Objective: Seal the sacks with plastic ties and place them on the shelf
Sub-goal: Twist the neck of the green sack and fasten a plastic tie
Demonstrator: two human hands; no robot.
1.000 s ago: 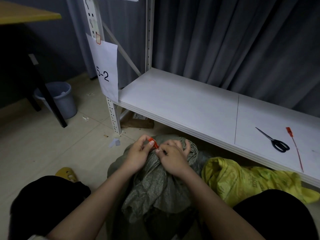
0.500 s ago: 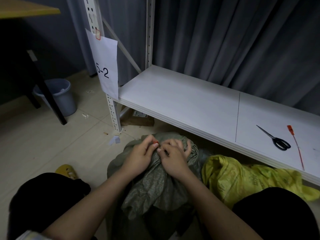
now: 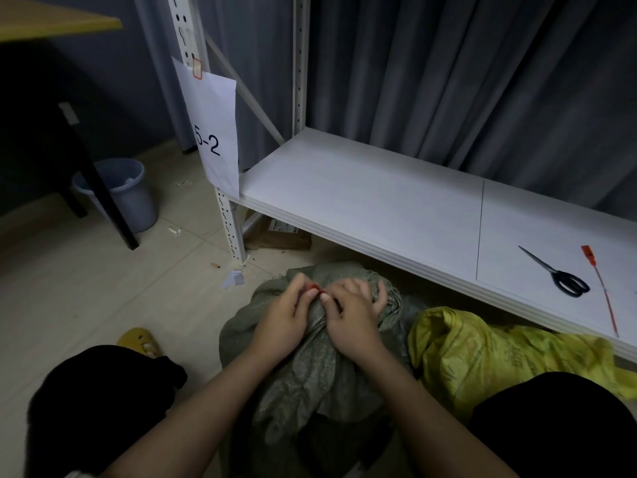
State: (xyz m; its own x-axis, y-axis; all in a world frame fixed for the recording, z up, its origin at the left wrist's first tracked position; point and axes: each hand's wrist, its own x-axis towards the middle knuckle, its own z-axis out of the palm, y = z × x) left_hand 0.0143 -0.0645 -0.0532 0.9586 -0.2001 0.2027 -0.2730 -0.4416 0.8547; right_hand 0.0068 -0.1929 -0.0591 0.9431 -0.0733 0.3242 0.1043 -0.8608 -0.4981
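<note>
I have both forearms reaching forward from the near edge, converging over the green sack [image 3: 303, 381] that stands on the floor between my knees, just in front of the low shelf [image 3: 379, 201]. My left hand [image 3: 281, 327] lies knuckles-up on the left side of the bunched sack neck, thumb and forefinger curled in and pinching the small red tie [image 3: 314, 289], of which only a sliver shows between the fingertips. My right hand [image 3: 353, 317] sits just beside it, touching at the fingertips; its thumb and forefinger meet the same red piece while the other fingers curl round the gathered fabric at the far right of the neck. Both wrists are bent slightly down, the backs of the hands facing me.

A yellow sack [image 3: 489, 360] slumps on the floor to the right of the green one, partly under the shelf edge. On the shelf's right part lie black-handled scissors [image 3: 555, 272] and, just to their right, a spare red tie [image 3: 599, 288] stretched out long. A paper sign reading 5-2 [image 3: 213, 132] hangs on the shelf's upright at the left, and a grey bin [image 3: 120, 193] stands far left beside a dark leg of the tabletop [image 3: 51, 24]
</note>
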